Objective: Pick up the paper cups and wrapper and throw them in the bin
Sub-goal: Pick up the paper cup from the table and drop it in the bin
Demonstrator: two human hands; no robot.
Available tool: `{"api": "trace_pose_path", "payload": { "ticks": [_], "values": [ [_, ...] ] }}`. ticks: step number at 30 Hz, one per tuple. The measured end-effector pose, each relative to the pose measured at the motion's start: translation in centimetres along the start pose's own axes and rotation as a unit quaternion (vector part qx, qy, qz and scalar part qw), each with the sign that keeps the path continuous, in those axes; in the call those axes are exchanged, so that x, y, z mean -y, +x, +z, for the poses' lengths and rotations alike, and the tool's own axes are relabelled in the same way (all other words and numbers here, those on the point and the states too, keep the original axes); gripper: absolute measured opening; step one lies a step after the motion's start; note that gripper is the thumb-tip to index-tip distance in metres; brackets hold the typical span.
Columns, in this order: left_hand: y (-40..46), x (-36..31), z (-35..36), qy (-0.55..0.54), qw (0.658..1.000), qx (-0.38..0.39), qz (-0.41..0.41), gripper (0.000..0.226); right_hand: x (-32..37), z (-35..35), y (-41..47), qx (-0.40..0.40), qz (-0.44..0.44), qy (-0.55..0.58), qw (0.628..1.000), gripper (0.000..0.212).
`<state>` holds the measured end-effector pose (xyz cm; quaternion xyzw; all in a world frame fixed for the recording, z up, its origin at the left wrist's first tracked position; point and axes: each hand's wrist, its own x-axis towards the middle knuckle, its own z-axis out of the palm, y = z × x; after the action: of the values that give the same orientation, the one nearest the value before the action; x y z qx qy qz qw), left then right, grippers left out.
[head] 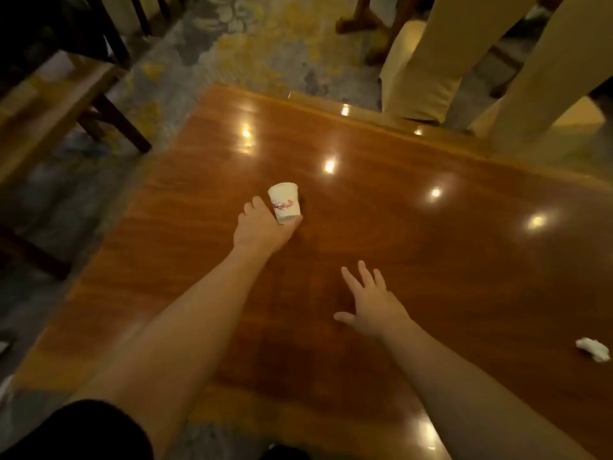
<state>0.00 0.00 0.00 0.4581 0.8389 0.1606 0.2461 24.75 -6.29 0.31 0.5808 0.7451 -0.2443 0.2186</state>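
Clearly the left hand (262,227) has its fingers closed around the base of a paper cup (284,202) at the centre of the frame, low over the wooden counter (431,260). Held so low, the thin cup could tip out or crush if squeezed. The right hand (374,303) hovers empty with fingers spread wide. The crumpled wrapper (593,349) lies at the right edge, easily overlooked. No bin shows.

place: restaurant/banquet rm | cues: glossy wood table (381,227), cloth-covered chairs (428,61), patterned carpet (252,44)
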Motion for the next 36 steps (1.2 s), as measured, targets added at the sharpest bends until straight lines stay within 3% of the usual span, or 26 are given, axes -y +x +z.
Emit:
{"api": "trace_pose_path", "payload": {
  "ticks": [4, 10, 13, 21, 27, 32, 36],
  "values": [
    [2.8, -1.0, 0.5, -0.069, 0.995, -0.003, -0.066, 0.128, 0.9, 0.1, 2.5, 0.034, -0.039, -0.030, 0.998, 0.103],
    [5.6, -1.2, 2.0, -0.101, 0.992, 0.030, -0.072, 0.090, 1.0, 0.5, 3.7, 0.054, -0.031, -0.004, 0.998, 0.103],
    [5.8, -0.9, 2.0, -0.078, 0.993, 0.057, -0.061, 0.081, 0.9, 0.3, 3.9, 0.056, -0.031, -0.005, 0.998, 0.104],
    [0.6, 1.8, 0.8, -0.033, 0.995, 0.093, 0.015, 0.089, 1.0, 0.3, 3.9, 0.068, -0.019, -0.001, 0.998, 0.105],
    [-5.1, 1.7, -0.2, -0.024, 0.992, 0.124, 0.010, 0.088, 1.2, 0.1, 3.7, 0.072, -0.034, -0.001, 0.997, 0.102],
    [-10.1, -0.3, -0.9, -0.026, 0.991, 0.133, 0.014, 0.084, -0.4, 1.1, 1.8, 0.063, -0.110, -0.090, 0.988, 0.086],
    [-14.0, -3.3, -0.5, -0.024, 0.993, 0.109, 0.030, 0.084, -5.1, 1.2, -2.0, 0.053, -0.170, -0.070, 0.981, 0.061]
  ]
}}
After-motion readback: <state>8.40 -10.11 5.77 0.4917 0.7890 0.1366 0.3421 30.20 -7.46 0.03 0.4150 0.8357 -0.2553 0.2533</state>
